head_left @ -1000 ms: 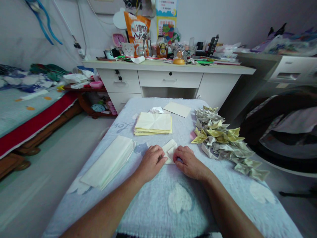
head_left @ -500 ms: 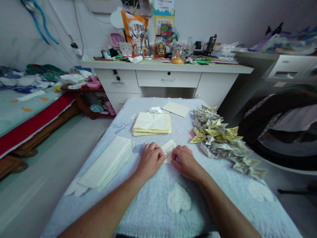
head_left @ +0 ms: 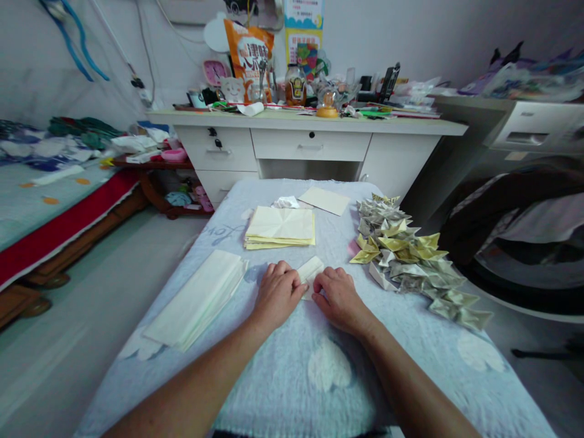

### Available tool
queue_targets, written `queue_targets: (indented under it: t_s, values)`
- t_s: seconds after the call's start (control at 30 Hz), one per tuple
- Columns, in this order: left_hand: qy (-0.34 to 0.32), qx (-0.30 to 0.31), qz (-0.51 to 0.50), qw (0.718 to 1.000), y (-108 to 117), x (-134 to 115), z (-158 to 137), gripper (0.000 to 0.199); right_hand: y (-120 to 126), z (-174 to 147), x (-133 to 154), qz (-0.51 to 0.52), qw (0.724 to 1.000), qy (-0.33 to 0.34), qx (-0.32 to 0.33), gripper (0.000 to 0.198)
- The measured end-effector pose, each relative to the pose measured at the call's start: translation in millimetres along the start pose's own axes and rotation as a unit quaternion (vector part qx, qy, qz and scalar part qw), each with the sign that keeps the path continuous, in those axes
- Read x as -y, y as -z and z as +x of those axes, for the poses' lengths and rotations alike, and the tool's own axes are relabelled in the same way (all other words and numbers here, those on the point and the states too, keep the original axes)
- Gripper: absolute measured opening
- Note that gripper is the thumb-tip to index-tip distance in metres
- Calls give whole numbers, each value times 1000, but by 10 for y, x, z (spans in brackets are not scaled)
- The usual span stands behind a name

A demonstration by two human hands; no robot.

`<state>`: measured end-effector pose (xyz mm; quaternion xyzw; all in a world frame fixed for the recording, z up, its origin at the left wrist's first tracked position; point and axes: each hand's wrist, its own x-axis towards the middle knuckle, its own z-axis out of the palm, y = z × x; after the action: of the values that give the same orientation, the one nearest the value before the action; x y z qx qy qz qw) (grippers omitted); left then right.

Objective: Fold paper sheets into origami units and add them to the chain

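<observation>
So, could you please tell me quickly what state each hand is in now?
Left hand: closed, holding the folded paper at its left side.
Right hand: curled at the paper's right side; whether it grips cannot be told.

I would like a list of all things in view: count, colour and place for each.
cloth: 1, pale blue, foreground
folded paper: 1, off-white, middle of cloth
long sheets: 1 pile, off-white, left on cloth
flat sheets: 1 stack, cream and yellow, beyond folded paper
card: 1, cream, behind flat sheets
crumpled scrap: 1, white, beside card
folded shapes: many, grey and yellow, right on cloth
desk: 1, white, back
bag: 1, orange, on desk
clock: 1, pink, on desk
jar: 1, amber, on desk
small items: many, mixed colours, on desk
washer: 1, grey and white, right
bed: 1, pale green and red, left
shelf: 1, brown, between bed and desk
left hand: 1, bare, on folded paper
right hand: 1, bare, on folded paper
</observation>
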<state>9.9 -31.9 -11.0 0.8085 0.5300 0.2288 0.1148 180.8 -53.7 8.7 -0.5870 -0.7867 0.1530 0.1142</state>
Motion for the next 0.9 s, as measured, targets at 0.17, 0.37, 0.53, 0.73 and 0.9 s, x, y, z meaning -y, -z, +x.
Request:
queue_targets:
  t_s: [0.17,0.37,0.53,0.73,0.9]
  values:
    - [2,-8,5,1000,-1,-8,-9,16,-28,3,64,-52,999,-4,-13,10]
    - [4,-2,17,1000,1,-23,-8,16,-62,3,83,-94,995,6,-20,11]
    - [16,-12,40,999,1,-35,-14,13,-91,2,94,-97,995,0,-37,17]
    - [22,-4,66,998,8,-44,-27,13,-106,-2,118,-94,994,-15,-49,25]
    - [25,1,66,997,22,-40,-21,15,-107,-5,120,-81,995,-21,-56,26]
